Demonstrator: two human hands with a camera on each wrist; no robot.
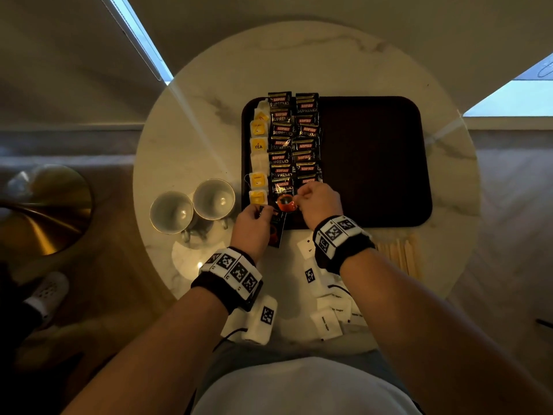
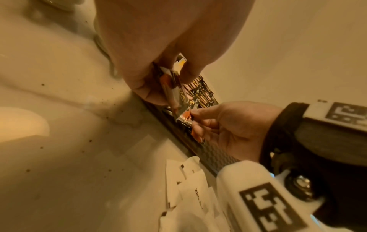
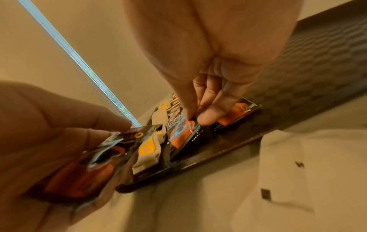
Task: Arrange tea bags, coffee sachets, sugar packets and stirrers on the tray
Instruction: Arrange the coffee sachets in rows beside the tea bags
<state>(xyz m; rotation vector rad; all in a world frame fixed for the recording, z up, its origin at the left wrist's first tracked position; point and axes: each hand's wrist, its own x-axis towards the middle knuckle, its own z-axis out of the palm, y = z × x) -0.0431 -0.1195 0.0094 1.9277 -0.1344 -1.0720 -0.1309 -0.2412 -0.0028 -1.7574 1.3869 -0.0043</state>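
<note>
A dark brown tray [image 1: 374,160] lies on the round marble table. Yellow-tagged tea bags [image 1: 258,145] form a column along its left edge, with two overlapping columns of black coffee sachets [image 1: 294,139] beside them. At the tray's near edge my right hand [image 1: 299,199] pinches the sachet with the orange cup picture [image 1: 285,202], which lies at the near end of the left sachet column [image 3: 182,135]. My left hand [image 1: 260,209] grips a few more coffee sachets [image 1: 276,232] just off the tray's near-left corner [image 3: 89,164]. White sugar packets [image 1: 329,313] and wooden stirrers [image 1: 401,256] lie on the table.
Two empty cups [image 1: 191,205] stand left of the tray. The tray's right half [image 1: 389,175] is bare. A brass lamp base [image 1: 45,211] sits on the floor beyond the table's left edge. The sugar packets spread under my wrists near the table's front edge.
</note>
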